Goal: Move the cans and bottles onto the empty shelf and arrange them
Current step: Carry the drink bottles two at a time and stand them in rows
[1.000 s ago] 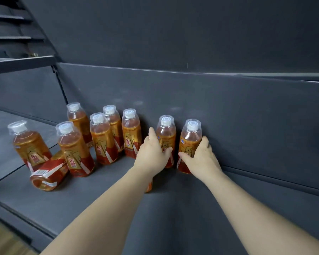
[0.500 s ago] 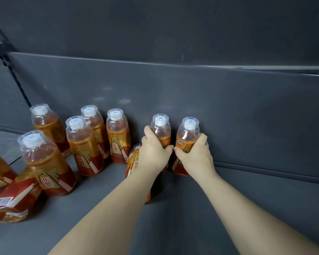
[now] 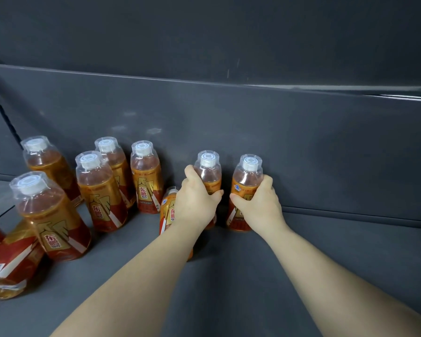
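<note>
Several orange drink bottles with clear caps and red-gold labels stand on a dark grey shelf (image 3: 253,276). My left hand (image 3: 195,203) grips one upright bottle (image 3: 208,166) against the back wall. My right hand (image 3: 255,203) grips the bottle (image 3: 248,173) just to its right. A further bottle (image 3: 168,210) shows partly under my left wrist, mostly hidden. To the left stand three bottles in a loose group (image 3: 145,176), and nearer ones (image 3: 46,215). One bottle (image 3: 10,263) lies on its side at the far left.
The shelf's back wall (image 3: 301,154) rises right behind the held bottles. Bare shelf surface stretches to the right of my right hand and in front of my arms. A shelf upright with slots (image 3: 3,110) runs down at the far left.
The view has shifted right and moved closer, so the left bottles slid toward the frame edge. Both hands keep their grip on the same two bottles by the back wall.
</note>
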`<state>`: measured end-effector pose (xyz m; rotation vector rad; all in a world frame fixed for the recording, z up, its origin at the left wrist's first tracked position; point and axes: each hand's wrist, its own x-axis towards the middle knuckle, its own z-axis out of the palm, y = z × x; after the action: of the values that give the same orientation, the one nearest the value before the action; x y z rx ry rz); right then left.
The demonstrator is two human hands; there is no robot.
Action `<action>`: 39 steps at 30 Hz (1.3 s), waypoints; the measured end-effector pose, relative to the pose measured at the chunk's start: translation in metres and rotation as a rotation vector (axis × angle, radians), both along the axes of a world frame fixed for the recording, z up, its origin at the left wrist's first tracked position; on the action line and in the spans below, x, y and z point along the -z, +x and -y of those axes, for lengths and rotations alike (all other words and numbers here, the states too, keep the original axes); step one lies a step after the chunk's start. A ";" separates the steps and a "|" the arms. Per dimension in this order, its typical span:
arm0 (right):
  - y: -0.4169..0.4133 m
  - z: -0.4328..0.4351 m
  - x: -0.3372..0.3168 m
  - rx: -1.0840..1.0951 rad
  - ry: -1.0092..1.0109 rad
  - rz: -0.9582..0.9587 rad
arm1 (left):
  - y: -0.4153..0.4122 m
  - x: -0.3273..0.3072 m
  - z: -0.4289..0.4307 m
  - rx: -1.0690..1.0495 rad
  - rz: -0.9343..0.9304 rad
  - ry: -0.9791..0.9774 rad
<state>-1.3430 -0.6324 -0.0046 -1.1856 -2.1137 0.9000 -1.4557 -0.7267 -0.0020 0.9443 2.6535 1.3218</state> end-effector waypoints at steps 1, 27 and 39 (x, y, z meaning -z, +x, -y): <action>0.006 0.001 -0.001 0.012 0.004 0.000 | 0.004 -0.001 0.002 0.013 -0.009 -0.002; 0.309 0.051 -0.022 0.524 -0.021 -0.142 | 0.267 -0.033 -0.019 0.582 -0.087 0.030; 0.519 0.096 -0.017 0.748 0.000 -0.099 | 0.476 -0.029 -0.002 0.810 -0.079 -0.024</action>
<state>-0.8237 -0.7286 0.0123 -1.7101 -1.3985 0.5836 -0.9792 -0.7250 0.0267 1.8095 1.9200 1.0408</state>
